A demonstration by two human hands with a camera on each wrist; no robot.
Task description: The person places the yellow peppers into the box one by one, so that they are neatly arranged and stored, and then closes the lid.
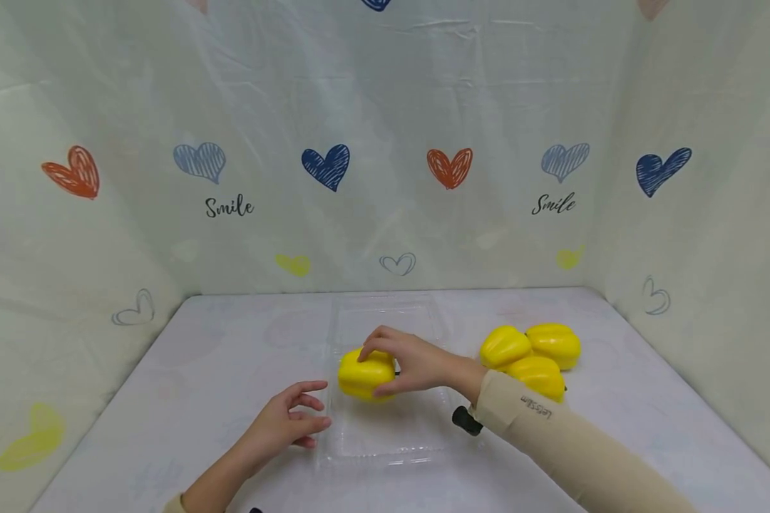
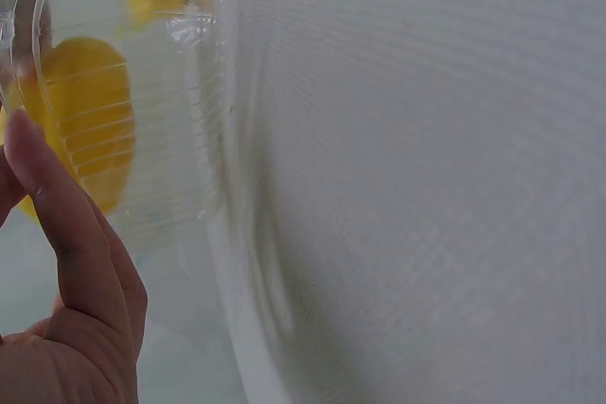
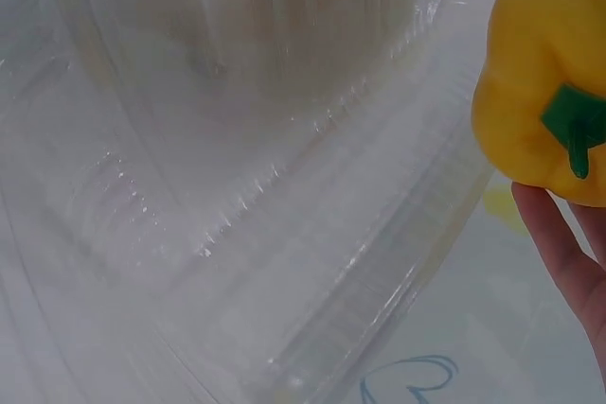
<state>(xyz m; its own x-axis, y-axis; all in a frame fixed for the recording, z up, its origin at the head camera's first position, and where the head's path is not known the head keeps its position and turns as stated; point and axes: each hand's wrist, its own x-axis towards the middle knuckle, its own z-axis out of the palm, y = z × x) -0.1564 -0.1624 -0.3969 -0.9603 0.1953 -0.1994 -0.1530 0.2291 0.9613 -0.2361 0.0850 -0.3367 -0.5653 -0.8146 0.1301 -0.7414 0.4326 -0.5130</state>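
My right hand (image 1: 417,362) grips a yellow bell pepper (image 1: 359,377), thumb on the near side and fingers over the top. It holds the pepper over the near half of a clear plastic clamshell container (image 1: 359,458), which lies opened out flat. In the right wrist view the same bell pepper (image 3: 530,63) shows its green stem. At the container's left edge is my left hand (image 1: 281,424), its fingers loosely spread and holding nothing. Whether those fingertips touch the wall I cannot tell. The left wrist view shows yellow through the ribbed container wall (image 2: 175,177).
Three more yellow bell peppers (image 1: 542,377) lie together on the white table (image 1: 231,349), right of the container and partly behind my right forearm. A black object (image 1: 466,420) shows under the right wrist. Heart-printed curtains (image 1: 391,107) enclose the table's back and sides.
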